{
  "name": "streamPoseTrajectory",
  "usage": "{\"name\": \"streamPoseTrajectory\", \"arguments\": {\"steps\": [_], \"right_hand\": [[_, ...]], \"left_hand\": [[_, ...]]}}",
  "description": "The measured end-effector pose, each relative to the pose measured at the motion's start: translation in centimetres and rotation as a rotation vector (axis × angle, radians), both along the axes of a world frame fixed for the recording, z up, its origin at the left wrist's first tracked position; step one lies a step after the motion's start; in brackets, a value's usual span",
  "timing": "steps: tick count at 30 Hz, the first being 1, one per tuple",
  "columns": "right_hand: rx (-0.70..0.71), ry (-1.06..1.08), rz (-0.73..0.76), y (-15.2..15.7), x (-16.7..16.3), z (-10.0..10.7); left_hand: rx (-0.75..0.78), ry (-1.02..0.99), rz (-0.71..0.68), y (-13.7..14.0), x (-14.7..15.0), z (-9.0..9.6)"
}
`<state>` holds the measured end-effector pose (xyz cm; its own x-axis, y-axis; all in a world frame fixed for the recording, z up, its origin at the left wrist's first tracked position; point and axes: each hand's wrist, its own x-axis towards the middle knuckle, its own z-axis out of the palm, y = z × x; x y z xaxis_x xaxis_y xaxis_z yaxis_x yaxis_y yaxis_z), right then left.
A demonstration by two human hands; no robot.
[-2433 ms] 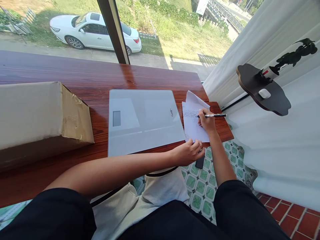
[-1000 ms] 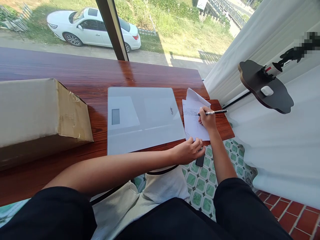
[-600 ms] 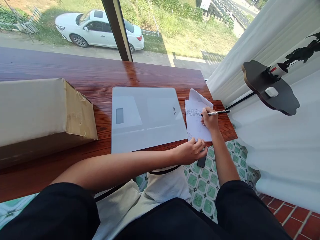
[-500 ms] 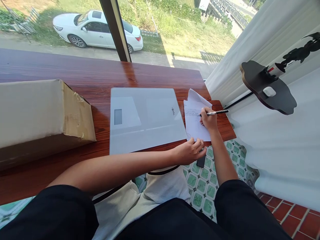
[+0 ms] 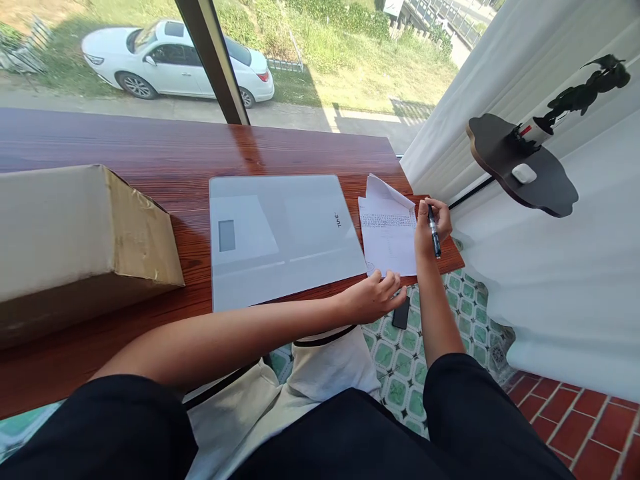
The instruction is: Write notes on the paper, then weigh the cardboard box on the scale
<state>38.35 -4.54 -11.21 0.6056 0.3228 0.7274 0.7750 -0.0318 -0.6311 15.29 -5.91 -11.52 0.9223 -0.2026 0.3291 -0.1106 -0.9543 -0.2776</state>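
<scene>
Right hand (image 5: 431,227) fingers closed round a black pen (image 5: 434,231), pen lifted off the sheet and lying along the palm, tip pointing back toward the body; hand parked at the right edge of the printed paper (image 5: 388,237), over the wooden counter's (image 5: 150,150) right end. Left hand (image 5: 376,298) fingers curled together, tips pressing the paper's near edge at the counter lip; nothing gripped inside, as far as can be seen. Paper: two or so loose sheets, top one w/ a block of small print in its upper part, far corner of the under sheet sticking up; lies just right of the glass scale (image 5: 283,237), touching or slightly under the scale's right edge, can't tell which. Left of the scale, a taped cardboard box (image 5: 80,233). Below the paper's near edge, a small dark flat object (image 5: 401,312), poss. a phone; whether on the tiled floor (image 5: 445,313) or hanging can't tell. Risks, by judgement: paper sits close to the counter lip, so easing the left fingertips could let it slide off; loose pen grip could drop the pen to the floor; an elbow nudge could shift the scale.
</scene>
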Motion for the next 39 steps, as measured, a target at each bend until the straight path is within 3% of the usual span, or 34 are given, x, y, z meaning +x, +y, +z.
{"name": "streamPoseTrajectory", "arguments": {"steps": [8, 17, 24, 32, 36, 39], "right_hand": [[-0.189, 0.061, 0.097, 0.3, 0.9, -0.9], [-0.355, 0.151, 0.069, 0.4, 0.2, -0.6], [-0.434, 0.111, 0.049, 0.4, 0.6, -0.9], [-0.435, 0.082, 0.086, 0.3, 0.3, -0.8], [-0.489, 0.066, 0.066, 0.4, 0.2, -0.8], [-0.552, 0.053, 0.009, 0.4, 0.1, -0.7]], "left_hand": [[0.020, 0.024, 0.006, 0.2, -0.1, 0.2], [0.049, -0.074, -0.008, 0.2, -0.4, 0.3], [0.008, -0.011, -0.137, 0.6, -1.9, 1.6], [0.028, 0.121, -0.161, 3.0, -8.8, 3.9], [0.060, -0.117, -0.020, 4.4, -14.3, 5.0], [0.032, -0.249, 0.174, 5.6, -19.4, 4.9]]}}
